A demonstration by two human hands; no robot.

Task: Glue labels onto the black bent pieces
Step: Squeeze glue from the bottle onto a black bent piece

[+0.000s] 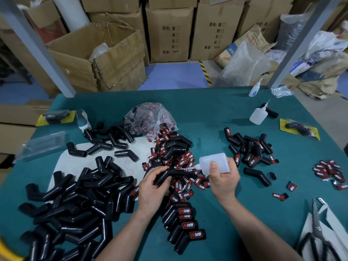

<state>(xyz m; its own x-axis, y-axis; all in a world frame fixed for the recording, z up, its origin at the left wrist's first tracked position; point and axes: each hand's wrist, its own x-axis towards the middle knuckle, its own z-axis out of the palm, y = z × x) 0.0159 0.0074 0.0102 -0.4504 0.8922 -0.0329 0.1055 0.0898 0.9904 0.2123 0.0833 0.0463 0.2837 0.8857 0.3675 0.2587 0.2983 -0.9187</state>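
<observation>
Head view — gripping a black bent piece [165,175] in the left hand [152,185] above loose labels [183,162] on the table [207,113]. Clasping a glue bottle [214,162] in the right hand [224,180] — nozzle at the piece.

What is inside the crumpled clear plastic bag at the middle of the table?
Through the clear plastic bag, red-and-black labels show, and more spill out beside it onto the green table. Folds and glare cover the rest of the contents.
</observation>
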